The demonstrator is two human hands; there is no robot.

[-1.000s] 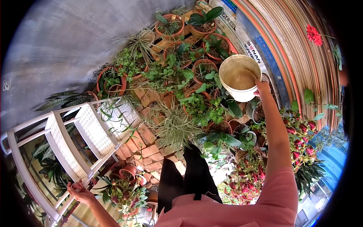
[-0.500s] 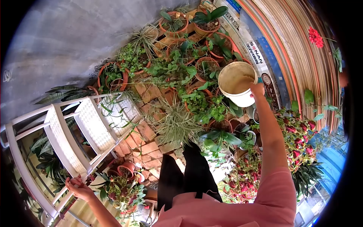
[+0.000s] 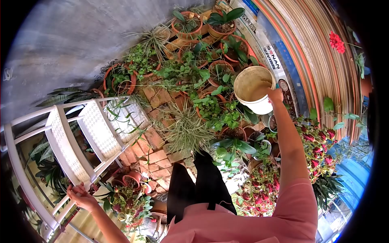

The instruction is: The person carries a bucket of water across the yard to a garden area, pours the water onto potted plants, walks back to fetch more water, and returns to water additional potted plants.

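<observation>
My right hand (image 3: pixel 275 96), arm stretched forward, is closed on the near right side of a white bucket (image 3: pixel 259 106). The bucket tilts so that its stained, beige inside faces me, and it hangs over the potted plants. At the lower left my left hand (image 3: pixel 81 197) holds nothing; its fingers are loosely bent and apart. Those fingertips overlap the rail of a white metal stepped stand (image 3: pixel 67 150) with perforated shelves. A spiky grey-green plant (image 3: pixel 187 127) stands between my legs and the bucket.
Several terracotta pots (image 3: pixel 187 27) with leafy plants crowd the corner by the grey wall (image 3: pixel 89 36). Brick paving (image 3: pixel 156 156) shows ahead of my legs. On the right are stacked boards (image 3: pixel 308 52) and red-leaved plants (image 3: pixel 259 194). A small potted plant (image 3: pixel 131 202) sits beside my left arm.
The view has shifted slightly, and the stand and my left hand appear a little further left. My right hand keeps the bucket in nearly the same place.
</observation>
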